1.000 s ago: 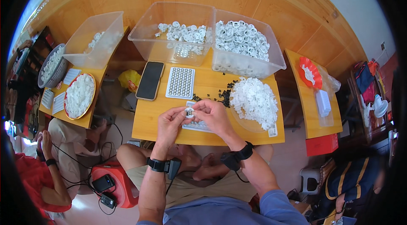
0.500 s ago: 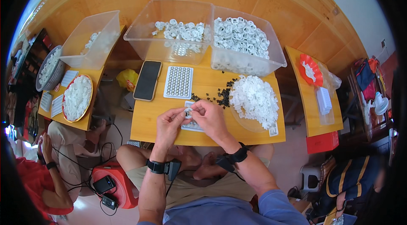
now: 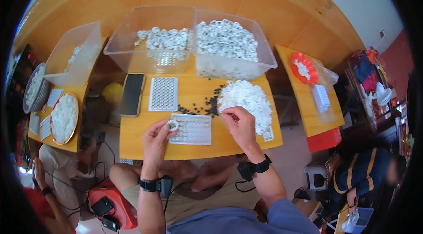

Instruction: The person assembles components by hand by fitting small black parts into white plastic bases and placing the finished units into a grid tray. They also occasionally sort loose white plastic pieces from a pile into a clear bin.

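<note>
One small white ring (image 3: pixel 172 124) sits pinched in my left hand (image 3: pixel 155 139), held by its rim between thumb and fingertips just over the left edge of the grey grid tray (image 3: pixel 193 129) that lies flat on the desk (image 3: pixel 132 135). My right hand (image 3: pixel 240 124) rests at the near edge of the loose heap of white rings (image 3: pixel 246 99), fingers curled in a narrow grip; I cannot tell whether they close on a ring or only touch the pile. I judge the ring to be very light and stiff, a hard plastic or rubber piece, smooth enough to slip if pinched on its faces, so the outer rim is the place to hold it, with light pressure from two opposed fingertips. The heap looks loose and will likely scatter under a push, so single pieces are best lifted from its edge. A scatter of small dark parts (image 3: pixel 203 107) lies between the tray and the heap, tiny enough to roll or stick to skin. Behind stand a second grid tray (image 3: pixel 163 94), a dark phone (image 3: pixel 132 94) and two clear bins (image 3: pixel 152 53) of more rings.
</note>
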`<state>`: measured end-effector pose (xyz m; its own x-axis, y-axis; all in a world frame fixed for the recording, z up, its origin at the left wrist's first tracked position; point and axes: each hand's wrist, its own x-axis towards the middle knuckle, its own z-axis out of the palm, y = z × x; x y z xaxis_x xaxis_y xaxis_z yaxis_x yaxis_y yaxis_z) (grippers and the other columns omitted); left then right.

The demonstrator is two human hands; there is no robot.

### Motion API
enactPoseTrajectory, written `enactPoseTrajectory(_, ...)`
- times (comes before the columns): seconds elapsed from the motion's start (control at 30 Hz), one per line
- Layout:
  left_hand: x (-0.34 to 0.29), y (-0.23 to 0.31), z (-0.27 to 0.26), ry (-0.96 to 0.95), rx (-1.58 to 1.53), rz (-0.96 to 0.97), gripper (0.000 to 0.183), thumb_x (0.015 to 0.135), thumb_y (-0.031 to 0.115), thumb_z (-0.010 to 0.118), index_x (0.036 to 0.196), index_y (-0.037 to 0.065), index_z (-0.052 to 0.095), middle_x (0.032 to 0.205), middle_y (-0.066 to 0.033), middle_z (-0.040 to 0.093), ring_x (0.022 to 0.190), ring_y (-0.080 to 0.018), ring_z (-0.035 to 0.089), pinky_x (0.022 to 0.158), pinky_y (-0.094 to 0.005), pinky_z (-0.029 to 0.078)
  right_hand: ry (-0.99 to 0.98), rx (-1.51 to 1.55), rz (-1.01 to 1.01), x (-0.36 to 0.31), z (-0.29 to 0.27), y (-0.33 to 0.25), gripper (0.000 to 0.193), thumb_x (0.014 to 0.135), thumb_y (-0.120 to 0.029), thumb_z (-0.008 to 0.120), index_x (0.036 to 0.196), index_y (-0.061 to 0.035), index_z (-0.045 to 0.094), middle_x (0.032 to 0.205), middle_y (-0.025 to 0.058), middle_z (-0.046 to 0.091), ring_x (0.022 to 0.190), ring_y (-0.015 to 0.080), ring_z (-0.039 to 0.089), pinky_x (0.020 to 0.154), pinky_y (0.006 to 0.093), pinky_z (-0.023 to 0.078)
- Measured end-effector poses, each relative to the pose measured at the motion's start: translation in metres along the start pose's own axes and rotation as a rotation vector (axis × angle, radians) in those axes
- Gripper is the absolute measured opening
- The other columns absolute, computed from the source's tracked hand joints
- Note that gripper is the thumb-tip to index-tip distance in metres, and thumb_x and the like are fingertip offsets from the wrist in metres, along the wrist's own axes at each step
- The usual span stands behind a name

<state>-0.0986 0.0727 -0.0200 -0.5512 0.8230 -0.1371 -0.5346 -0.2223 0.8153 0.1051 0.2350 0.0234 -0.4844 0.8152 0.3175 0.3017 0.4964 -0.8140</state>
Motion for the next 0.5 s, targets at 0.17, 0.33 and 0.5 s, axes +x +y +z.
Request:
enactPoseTrajectory(0.17,0.0,0.004,0.003,0.007,0.043,0.014,0.023,0.1,0.005,0.06,0.119,-0.007,0.063,0.106,-0.0143,0.071,0.089,-0.0199,0.072,0.084,-0.0286,0.06,0.137,-0.323,0.057,0.003,-0.055,0.025,0.009,0.085,-0.006,0.07,0.093,-0.004,0.071,0.089,0.0118,0.07,0.07,0.0273,0.067,0.065,0.0355,0.052)
enactPoseTrajectory(0.33,-0.001,0.003,0.004,0.089,0.129,0.002,0.022,0.1,0.004,0.059,0.118,-0.008,0.064,0.105,-0.015,0.071,0.089,-0.0196,0.072,0.084,-0.0283,0.06,0.015,-0.551,0.094,-0.008,-0.069,0.032,0.017,0.084,-0.007,0.07,0.1,-0.0076,0.072,0.096,0.0122,0.069,0.084,0.0334,0.067,0.074,0.0409,0.053)
enactPoseTrajectory(0.5,-0.002,0.003,0.004,0.006,0.105,0.043,0.022,0.1,0.004,0.059,0.118,-0.008,0.064,0.104,-0.0148,0.072,0.088,-0.0197,0.073,0.083,-0.0278,0.06,-0.002,-0.586,0.059,-0.011,-0.062,0.035,0.018,0.081,-0.004,0.072,0.099,-0.0046,0.07,0.095,0.0126,0.068,0.085,0.0315,0.068,0.074,0.0395,0.053)
